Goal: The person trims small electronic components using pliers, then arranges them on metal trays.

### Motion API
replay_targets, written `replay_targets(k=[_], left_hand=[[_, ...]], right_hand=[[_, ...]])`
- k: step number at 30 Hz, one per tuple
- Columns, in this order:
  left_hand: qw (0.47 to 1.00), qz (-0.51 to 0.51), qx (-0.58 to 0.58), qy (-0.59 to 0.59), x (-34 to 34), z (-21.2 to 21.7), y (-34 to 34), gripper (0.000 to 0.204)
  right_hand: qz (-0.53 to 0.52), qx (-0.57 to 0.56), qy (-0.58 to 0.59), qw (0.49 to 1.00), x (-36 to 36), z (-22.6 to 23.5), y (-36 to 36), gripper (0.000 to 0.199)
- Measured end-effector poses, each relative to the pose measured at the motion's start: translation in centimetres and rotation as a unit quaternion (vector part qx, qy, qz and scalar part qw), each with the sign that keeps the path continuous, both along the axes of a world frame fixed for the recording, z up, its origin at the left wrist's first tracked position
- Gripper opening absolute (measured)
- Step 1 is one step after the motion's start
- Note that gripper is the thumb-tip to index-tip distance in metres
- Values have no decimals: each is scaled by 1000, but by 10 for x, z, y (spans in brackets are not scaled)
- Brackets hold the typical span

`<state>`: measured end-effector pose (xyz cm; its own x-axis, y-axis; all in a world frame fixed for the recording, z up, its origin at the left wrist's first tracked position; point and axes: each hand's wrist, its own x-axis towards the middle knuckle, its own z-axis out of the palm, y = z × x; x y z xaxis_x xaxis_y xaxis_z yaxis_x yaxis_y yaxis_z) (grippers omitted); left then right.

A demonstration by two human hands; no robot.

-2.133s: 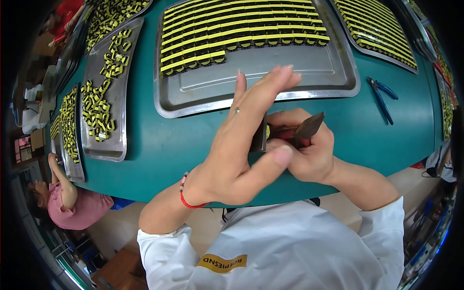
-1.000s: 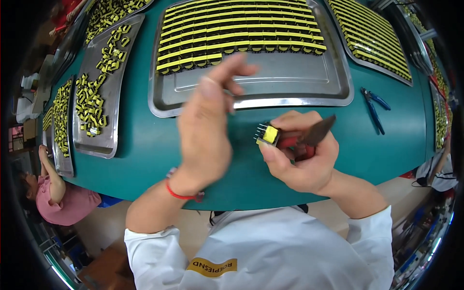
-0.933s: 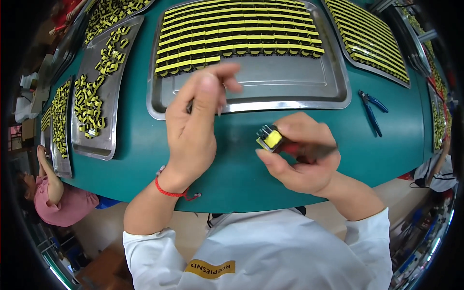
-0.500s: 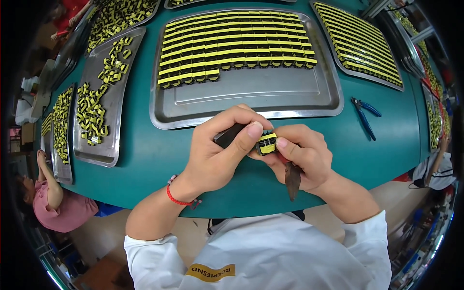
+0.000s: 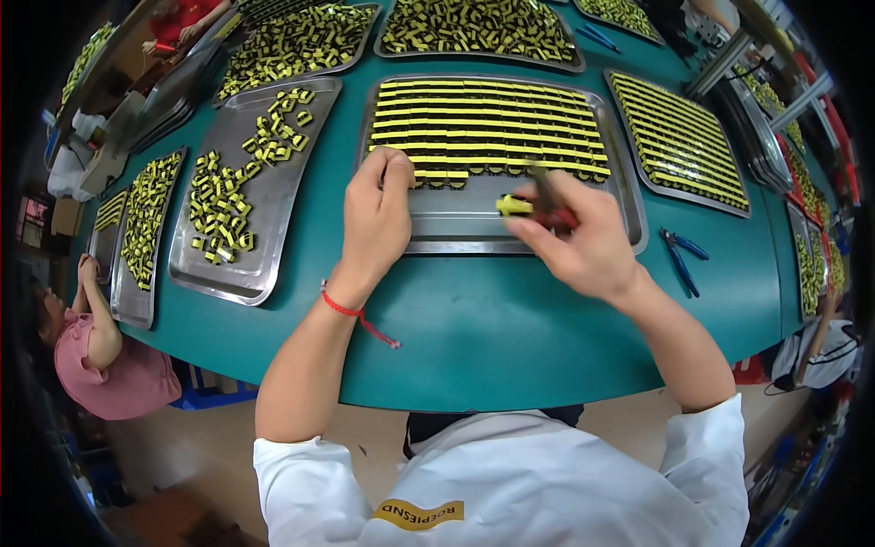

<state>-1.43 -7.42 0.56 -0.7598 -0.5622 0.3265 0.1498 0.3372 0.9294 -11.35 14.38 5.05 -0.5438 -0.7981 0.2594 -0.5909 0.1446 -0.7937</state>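
My right hand [image 5: 588, 232] is over the front part of the middle metal tray [image 5: 437, 244]. Its fingertips pinch a small yellow-and-black component [image 5: 514, 206]. A dark tool with red parts [image 5: 554, 217] is also in that hand, blurred by motion. My left hand [image 5: 375, 214], fingers curled, is at the tray's left side, near the end of the shortest row. What it holds, if anything, is hidden. Rows of yellow-topped black components [image 5: 483, 118] fill the tray's far part; the nearest row is short.
Loose components lie on a tray [image 5: 293, 196] at the left, with more trays farther left and at the back [image 5: 474, 27]. A filled tray [image 5: 679, 137] and blue-handled cutters [image 5: 682, 260] are at the right. A person in pink [image 5: 109, 365] sits at the left.
My hands have parted and moved forward from the near table edge to the tray. The component has gone along in my right hand. The view has shifted, showing more trays at the back.
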Motion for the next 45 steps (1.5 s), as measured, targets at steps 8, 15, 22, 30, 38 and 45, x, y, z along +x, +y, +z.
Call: replay_targets(k=[8,15,22,30,38,45], left_hand=[[991,18,-122,43,-4,-4,4,26],[980,24,-189,54,-4,4,-6,33],[984,42,-167,41,-10,1,-12,33],[979,99,-179,12,6,12,-32,15],[794,342,-368,-344,69,21,-116,29],[779,222,-398,-431,116,-2,-168,29]], right_hand=[[-76,154,227,959,-22,-41,-47,17],[-110,133,279,944,-21,-45,-57,17],[-105,144,284,942,-25,-43,-62,18],[53,-36,88,994,27,-15,-12,19],[126,-46,-19,991,45,-52,32,20],[139,-58,-125,981,38,-57,28,15]])
